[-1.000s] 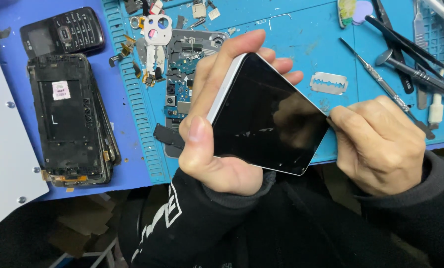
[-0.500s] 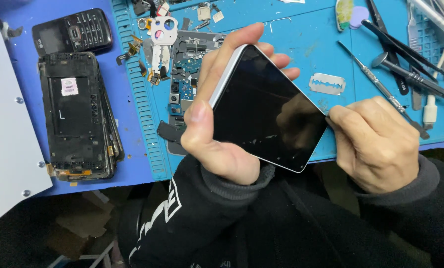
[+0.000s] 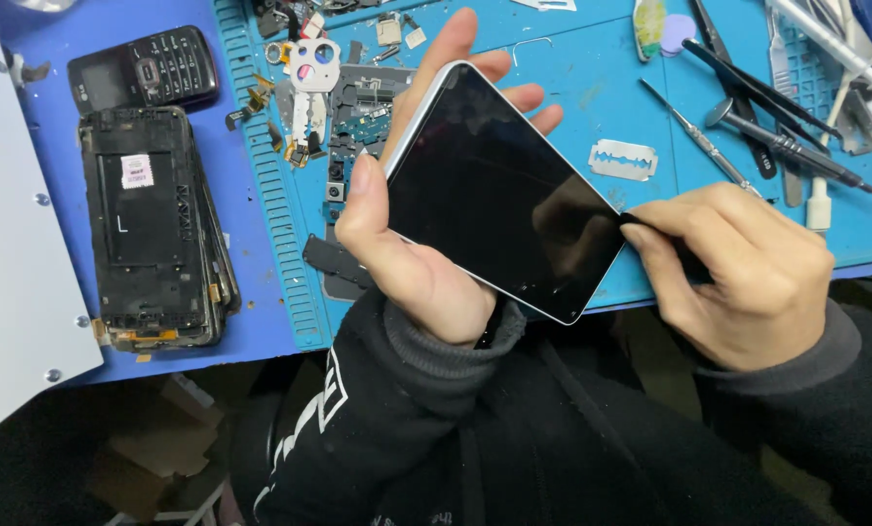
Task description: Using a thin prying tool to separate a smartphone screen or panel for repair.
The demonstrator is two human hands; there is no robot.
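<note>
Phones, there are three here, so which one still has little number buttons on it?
The small black keypad phone lying at the top left of the blue mat. The stripped black phone frame below it and the white-edged black-screened smartphone in the left hand show no buttons.

**Camera setup: single head-worn view**

One view only, from a camera on the person's head, facing steeply down over the chest onto the near edge of a blue work mat [image 3: 572, 88]. Close range: the left hand [image 3: 407, 253], right hand [image 3: 738, 268] and the smartphone [image 3: 499, 190] between them fill the centre. Dark sleeves occupy the bottom; the mat runs off the top edge. There is no second view to overlap with.
</note>
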